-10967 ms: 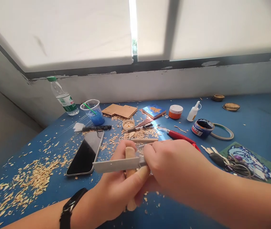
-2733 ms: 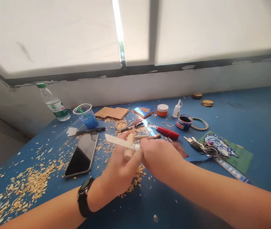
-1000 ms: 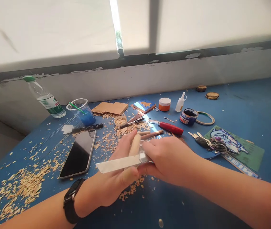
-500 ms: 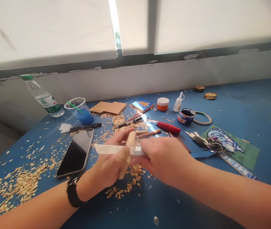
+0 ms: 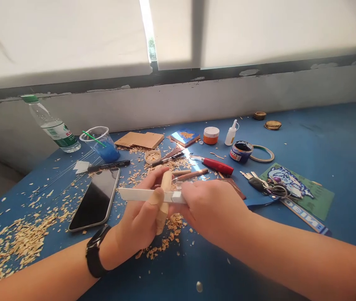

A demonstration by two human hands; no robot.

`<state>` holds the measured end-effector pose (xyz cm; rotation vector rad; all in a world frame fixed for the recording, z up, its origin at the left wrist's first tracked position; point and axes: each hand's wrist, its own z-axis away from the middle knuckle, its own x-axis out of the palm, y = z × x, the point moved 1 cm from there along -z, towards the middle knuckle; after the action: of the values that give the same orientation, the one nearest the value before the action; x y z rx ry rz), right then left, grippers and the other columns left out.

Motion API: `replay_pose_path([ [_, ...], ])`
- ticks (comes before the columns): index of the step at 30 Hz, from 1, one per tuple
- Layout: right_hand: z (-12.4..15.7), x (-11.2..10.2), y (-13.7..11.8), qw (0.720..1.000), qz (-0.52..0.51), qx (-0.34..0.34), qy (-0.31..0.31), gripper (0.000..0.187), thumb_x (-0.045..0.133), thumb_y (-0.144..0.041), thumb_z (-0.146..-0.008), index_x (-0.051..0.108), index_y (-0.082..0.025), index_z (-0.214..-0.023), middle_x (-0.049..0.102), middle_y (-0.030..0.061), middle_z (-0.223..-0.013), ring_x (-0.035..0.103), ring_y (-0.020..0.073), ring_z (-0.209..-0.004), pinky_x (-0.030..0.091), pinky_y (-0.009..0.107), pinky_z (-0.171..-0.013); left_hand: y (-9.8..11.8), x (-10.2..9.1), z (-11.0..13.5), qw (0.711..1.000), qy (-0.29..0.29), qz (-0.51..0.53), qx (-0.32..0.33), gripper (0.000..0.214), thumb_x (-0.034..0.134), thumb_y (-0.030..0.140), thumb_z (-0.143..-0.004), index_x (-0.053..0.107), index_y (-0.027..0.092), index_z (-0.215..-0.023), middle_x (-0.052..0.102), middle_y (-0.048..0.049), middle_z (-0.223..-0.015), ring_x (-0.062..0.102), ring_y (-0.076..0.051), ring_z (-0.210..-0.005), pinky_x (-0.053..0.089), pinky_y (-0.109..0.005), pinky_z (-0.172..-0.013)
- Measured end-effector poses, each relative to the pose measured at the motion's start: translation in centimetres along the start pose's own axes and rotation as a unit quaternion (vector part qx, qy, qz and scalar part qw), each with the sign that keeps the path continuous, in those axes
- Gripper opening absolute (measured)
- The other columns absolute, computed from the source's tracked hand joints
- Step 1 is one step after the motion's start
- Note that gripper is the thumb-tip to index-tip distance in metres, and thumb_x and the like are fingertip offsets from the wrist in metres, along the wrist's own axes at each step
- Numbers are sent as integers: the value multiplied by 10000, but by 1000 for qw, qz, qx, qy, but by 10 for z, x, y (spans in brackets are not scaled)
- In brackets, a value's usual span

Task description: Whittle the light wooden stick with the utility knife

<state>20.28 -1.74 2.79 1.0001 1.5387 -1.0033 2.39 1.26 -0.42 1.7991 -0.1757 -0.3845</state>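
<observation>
My left hand [image 5: 143, 213], with a black watch [image 5: 95, 253] on its wrist, is closed around a pale wooden stick [image 5: 162, 213] held roughly upright and tilted. My right hand [image 5: 212, 205] grips a utility knife [image 5: 176, 196], most of whose handle is hidden in the fist. The knife's wide blade [image 5: 137, 195] points left and lies across the wood, with my left thumb against it. Wood shavings [image 5: 174, 230] are scattered on the blue table below both hands.
Left of my hands lie a phone [image 5: 96, 200], a black marker [image 5: 108, 165], a cup of blue liquid [image 5: 108, 151] and a bottle [image 5: 55, 129]. Beyond are a red-handled carving knife [image 5: 217, 165] and a paint jar [image 5: 241, 152]. Keys [image 5: 256, 182] rest at the right.
The view has shifted slightly, so the table things sit a little further left. Both hands keep their holds; the wood and blade have changed angle only slightly.
</observation>
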Motion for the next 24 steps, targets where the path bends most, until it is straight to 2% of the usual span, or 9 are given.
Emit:
replay_pose_path([
  [4, -1, -5, 1, 1000, 5, 11, -9, 644, 387, -757, -979, 672, -206, -810, 717, 61, -709, 688, 260, -632, 208, 315, -477, 6, 5, 1, 998, 17, 32, -47, 541, 491, 616, -1003, 520, 238, -1390, 693, -87, -1162, 654, -261, -963, 511, -337, -761],
  [6, -2, -7, 3, 1000, 5, -1, -7, 652, 377, -771, -974, 662, -209, -805, 710, 53, -697, 674, 251, -599, 186, 314, -466, 4, 5, 0, 998, 8, 47, -50, 563, 492, 642, -991, 508, 248, -1394, 684, -88, -1177, 657, -262, -961, 515, -332, -756],
  [10, -2, -10, 4, 998, -5, -69, -1, 489, 509, -642, -997, 649, -194, -858, 714, 54, -741, 648, 219, -592, 168, 321, -459, -10, 1, -4, 991, -48, 116, -40, 628, 504, 700, -943, 494, 260, -1390, 628, -110, -1296, 629, -324, -1101, 530, -408, -905],
  [12, -1, -10, 3, 994, -15, -106, -1, 370, 569, -530, -1000, 649, -177, -925, 705, 50, -744, 630, 207, -590, 175, 329, -460, -14, -1, -4, 987, -75, 135, -32, 699, 548, 742, -885, 494, 261, -1390, 615, -120, -1301, 614, -348, -1126, 537, -429, -919],
  [17, 4, -7, 2, 982, -35, -183, -9, 82, 630, -257, -928, 619, -181, -898, 659, 32, -741, 556, 185, -555, 199, 325, -434, -11, -3, -1, 986, -121, 101, -58, 877, 592, 807, -812, 438, 273, -1490, 644, -118, -1156, 606, -249, -798, 531, -335, -651],
  [21, 5, -7, 2, 982, -39, -186, 4, 52, 645, -217, -893, 611, -179, -882, 633, 19, -722, 510, 167, -533, 180, 320, -426, -7, -4, -2, 986, -125, 95, -63, 904, 594, 807, -812, 406, 288, -1528, 637, -110, -1176, 551, -197, -692, 505, -317, -612],
  [24, 5, -7, 1, 985, -31, -171, 14, 119, 658, -262, -914, 606, -183, -842, 635, 19, -706, 508, 160, -536, 170, 327, -450, -8, -5, -3, 982, -138, 99, -80, 851, 606, 774, -822, 430, 295, -1503, 637, -93, -1157, 464, -132, -558, 439, -300, -530],
])
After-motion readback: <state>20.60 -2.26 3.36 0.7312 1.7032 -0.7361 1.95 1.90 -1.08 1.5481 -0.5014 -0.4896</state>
